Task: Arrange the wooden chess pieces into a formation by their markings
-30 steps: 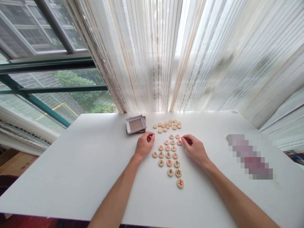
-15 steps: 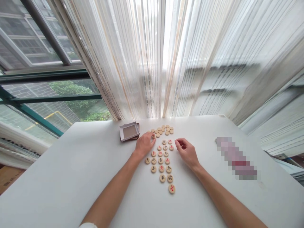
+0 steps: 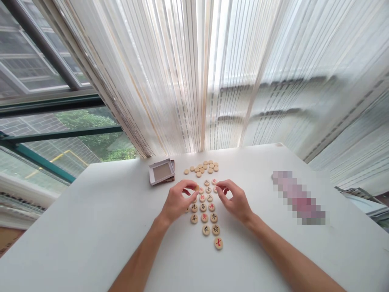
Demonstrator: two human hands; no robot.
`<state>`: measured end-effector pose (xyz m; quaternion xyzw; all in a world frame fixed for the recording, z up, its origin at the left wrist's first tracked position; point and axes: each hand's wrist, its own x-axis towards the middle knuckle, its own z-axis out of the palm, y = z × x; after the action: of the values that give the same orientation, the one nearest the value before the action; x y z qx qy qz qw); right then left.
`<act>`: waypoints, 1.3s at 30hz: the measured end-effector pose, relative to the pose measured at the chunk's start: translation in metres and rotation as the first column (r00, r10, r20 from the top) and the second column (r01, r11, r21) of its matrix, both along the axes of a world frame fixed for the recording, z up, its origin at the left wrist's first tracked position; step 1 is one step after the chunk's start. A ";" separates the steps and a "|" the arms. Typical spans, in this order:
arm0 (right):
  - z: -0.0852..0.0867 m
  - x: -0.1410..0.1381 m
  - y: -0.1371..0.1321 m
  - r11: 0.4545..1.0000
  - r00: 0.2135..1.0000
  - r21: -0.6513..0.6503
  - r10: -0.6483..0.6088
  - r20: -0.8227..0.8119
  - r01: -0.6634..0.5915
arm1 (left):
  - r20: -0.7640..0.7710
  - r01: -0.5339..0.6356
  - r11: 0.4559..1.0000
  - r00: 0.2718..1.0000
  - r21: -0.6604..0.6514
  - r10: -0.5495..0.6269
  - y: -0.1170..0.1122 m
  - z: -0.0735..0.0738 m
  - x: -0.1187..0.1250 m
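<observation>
My left hand pinches a wooden xiangqi piece between thumb and fingers, over the left side of the laid-out pieces. At the right side of this group is my right hand, thumb and forefinger apart, its fingertips beside a red-marked piece that they partly cover. Face-up pieces with red or black characters, such as the black-marked one, form rows narrowing to a single red-marked piece near me. My left hand hides part of the leftmost pieces.
Several plain-topped pieces lie loosely behind the rows. An open shallow box rests at the back left of the white table. On the right lies a blurred-out long object. Curtains hang behind the table.
My left hand has drawn a piece back from the far group towards the rows. My right hand has shifted left to the rows, and its thumb and forefinger have parted.
</observation>
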<state>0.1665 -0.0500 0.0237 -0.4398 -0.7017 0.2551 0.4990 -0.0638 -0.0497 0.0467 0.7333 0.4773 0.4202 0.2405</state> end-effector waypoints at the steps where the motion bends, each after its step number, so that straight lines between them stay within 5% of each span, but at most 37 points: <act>1: 0.001 -0.003 -0.004 0.998 0.999 0.036 0.050 0.008 -0.050 | 0.054 0.025 1.000 0.998 -0.008 -0.025 -0.008 0.001 0.003; 7: -0.001 -0.014 -0.018 0.951 0.964 0.162 0.265 0.016 -0.264 | 0.248 0.070 0.997 0.966 0.035 -0.077 -0.030 -0.010 0.024; 19: 0.002 -0.011 -0.024 0.936 0.944 0.125 0.321 0.076 -0.329 | 0.260 0.130 0.991 0.957 0.027 -0.132 -0.045 -0.014 0.027; 39: -0.004 -0.010 -0.025 0.944 0.954 0.142 0.286 0.091 -0.296 | 0.011 0.143 0.971 0.989 0.190 -0.148 -0.046 -0.022 0.021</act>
<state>0.1567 -0.0748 0.0197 -0.3000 -0.7935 0.2556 0.4637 -0.0430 -0.0962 0.0243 0.7805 0.3771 0.4541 0.2059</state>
